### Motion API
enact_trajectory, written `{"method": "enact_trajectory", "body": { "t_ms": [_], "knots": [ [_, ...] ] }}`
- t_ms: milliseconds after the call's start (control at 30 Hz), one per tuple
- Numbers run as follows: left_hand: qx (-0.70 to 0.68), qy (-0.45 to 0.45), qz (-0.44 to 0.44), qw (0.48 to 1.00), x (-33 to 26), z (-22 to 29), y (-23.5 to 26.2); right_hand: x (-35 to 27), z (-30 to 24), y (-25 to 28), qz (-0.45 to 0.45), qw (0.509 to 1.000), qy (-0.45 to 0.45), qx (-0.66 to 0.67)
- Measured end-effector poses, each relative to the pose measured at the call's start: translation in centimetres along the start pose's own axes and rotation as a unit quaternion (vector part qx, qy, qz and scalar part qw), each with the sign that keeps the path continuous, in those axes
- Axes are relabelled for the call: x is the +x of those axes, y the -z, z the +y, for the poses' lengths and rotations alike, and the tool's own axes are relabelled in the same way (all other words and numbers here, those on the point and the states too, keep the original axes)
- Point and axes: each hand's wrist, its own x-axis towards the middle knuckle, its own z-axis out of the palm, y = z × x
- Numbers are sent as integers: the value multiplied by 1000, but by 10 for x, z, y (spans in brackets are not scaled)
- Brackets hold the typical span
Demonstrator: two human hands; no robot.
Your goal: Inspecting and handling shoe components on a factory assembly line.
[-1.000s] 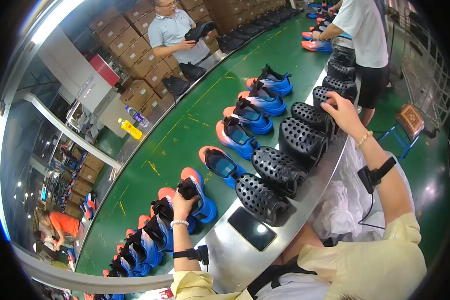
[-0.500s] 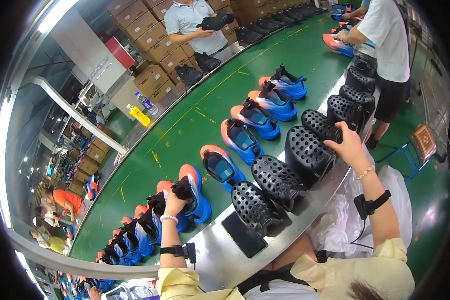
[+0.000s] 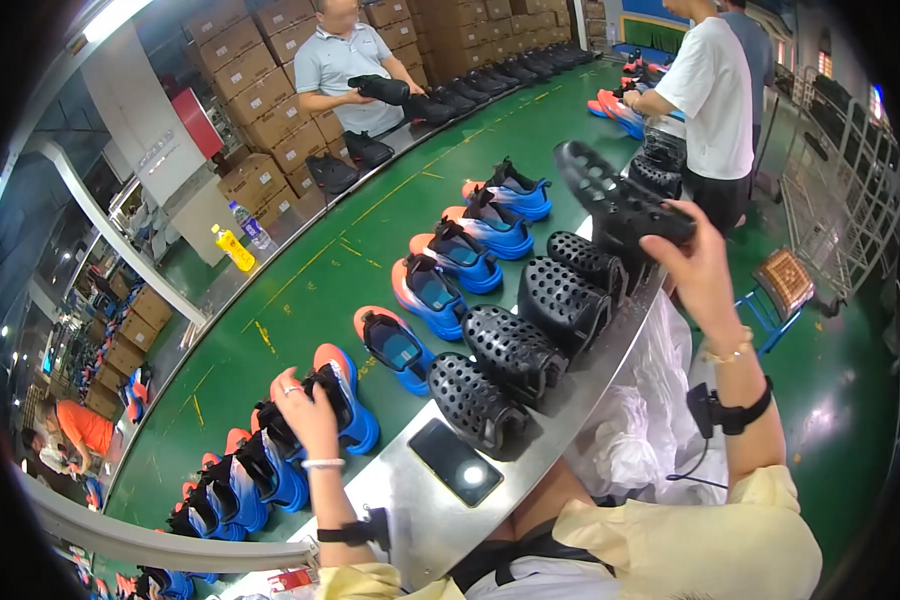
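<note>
The right hand (image 3: 698,262) grips a black perforated shoe insert (image 3: 618,200), lifted clear of the metal bench edge (image 3: 590,400). Its long axis runs from far left to near right, the near-right end in the fingers and the free end pointing far and left. The left hand (image 3: 305,412) closes on the black collar of a blue and orange sneaker (image 3: 342,398) on the green conveyor belt (image 3: 300,290), toe pointing far and left. A row of black inserts (image 3: 515,345) and a dark phone (image 3: 454,462) lie between the hands.

Green conveyor belt (image 3: 300,300), row of blue-orange sneakers (image 3: 435,290), steel ledge (image 3: 390,490), black perforated moulds (image 3: 515,345), dark phone (image 3: 455,462)
</note>
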Motion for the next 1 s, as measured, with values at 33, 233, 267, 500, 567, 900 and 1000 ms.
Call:
{"method": "enact_trajectory", "body": {
  "t_ms": [33, 233, 267, 500, 567, 900, 1000],
  "knots": [
    [-99, 47, -61, 992, -2, 33, 5, -4, -16, 5, 2, 1000, 11, 5],
    [-156, -199, -184, 950, -33, 74, -65, -29, -98, -59, -114, 991, 17, 61],
    [-124, -175, -223, 951, -32, 71, -65, -33, -103, -73, -138, 988, 34, 52],
    [-81, -92, -295, 948, -37, 38, -33, -53, -106, -189, -309, 931, 95, -169],
    [-169, -3, -240, 956, -55, 39, -7, -59, -94, -241, -363, 897, 93, -232],
    [-336, 172, -206, 903, -108, 2, -14, -62, -50, -390, -489, 810, -78, -313],
    [-341, 173, -202, 902, -106, 2, -23, -74, -20, -410, -416, 806, 100, -410]
  ]
}}
